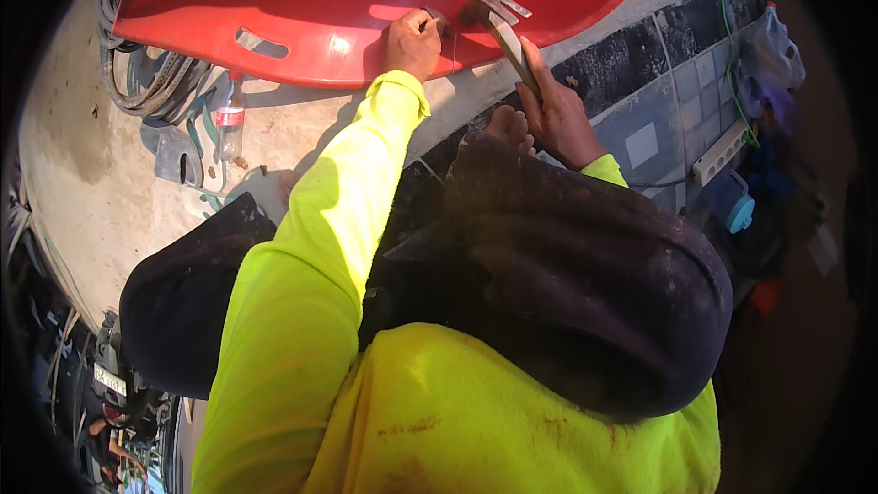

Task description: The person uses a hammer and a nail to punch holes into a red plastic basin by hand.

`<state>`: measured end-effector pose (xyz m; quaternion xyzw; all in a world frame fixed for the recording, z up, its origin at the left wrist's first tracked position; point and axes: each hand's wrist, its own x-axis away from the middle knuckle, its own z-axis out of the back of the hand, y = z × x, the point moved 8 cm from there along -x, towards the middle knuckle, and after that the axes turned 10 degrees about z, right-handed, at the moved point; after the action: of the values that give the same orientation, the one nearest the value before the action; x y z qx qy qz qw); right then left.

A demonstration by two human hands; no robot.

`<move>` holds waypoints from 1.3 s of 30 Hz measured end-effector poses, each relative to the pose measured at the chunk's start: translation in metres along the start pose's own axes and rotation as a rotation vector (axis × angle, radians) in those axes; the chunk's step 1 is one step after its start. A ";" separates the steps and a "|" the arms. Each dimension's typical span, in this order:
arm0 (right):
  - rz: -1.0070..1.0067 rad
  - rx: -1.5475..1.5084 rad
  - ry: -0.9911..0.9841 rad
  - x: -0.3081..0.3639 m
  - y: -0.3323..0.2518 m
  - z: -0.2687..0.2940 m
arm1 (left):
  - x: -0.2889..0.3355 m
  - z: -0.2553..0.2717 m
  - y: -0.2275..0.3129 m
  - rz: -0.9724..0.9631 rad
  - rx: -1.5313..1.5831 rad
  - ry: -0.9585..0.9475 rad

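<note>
A big red plastic shell (302,27) with handle slots along its near edge fills the top of the view. Over that edge, my left hand (416,41) is closed, its fingers pinched together against the red surface. A small dark piece (440,22) shows at its fingertips, too little visible to name. To the right, my right hand (560,114) grips a claw hammer (508,38) by its handle. The hammer's metal head is raised above the shell's rim, a short way right of my left hand and apart from it.
A plastic bottle (230,123) with a red label stands left on the concrete (82,192), near coiled grey hose (114,73). At the right are a tiled surface (654,137), a power strip (720,155), a green cord (729,55) and a plastic bag (770,50). My bent knees fill the middle.
</note>
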<state>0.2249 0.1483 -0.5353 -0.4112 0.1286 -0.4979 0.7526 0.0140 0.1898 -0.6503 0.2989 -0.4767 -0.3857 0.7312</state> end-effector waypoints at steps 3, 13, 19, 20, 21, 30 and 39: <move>0.034 0.016 0.026 -0.002 0.010 -0.004 | 0.037 -0.002 0.036 -0.366 -0.205 0.057; 0.030 -0.022 0.087 -0.003 0.016 -0.006 | 0.016 -0.001 -0.001 0.004 0.161 0.124; 0.055 -0.006 0.051 -0.008 0.019 -0.015 | 0.060 -0.004 0.056 -0.823 -0.375 0.001; 0.047 -0.010 0.054 -0.007 0.021 -0.018 | 0.049 0.005 0.051 -0.650 -0.292 0.043; 0.038 -0.015 0.058 -0.007 0.024 -0.021 | 0.041 0.012 0.044 -0.476 -0.208 0.084; -0.002 -0.058 0.026 -0.010 0.023 -0.023 | 0.019 0.012 -0.003 0.122 0.399 0.138; 0.052 -0.014 0.004 -0.011 0.033 -0.026 | 0.045 0.022 0.037 -0.422 -0.310 0.208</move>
<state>0.2255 0.1508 -0.5787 -0.4119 0.1442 -0.4781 0.7622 0.0155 0.1698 -0.5914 0.3141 -0.2616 -0.5652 0.7166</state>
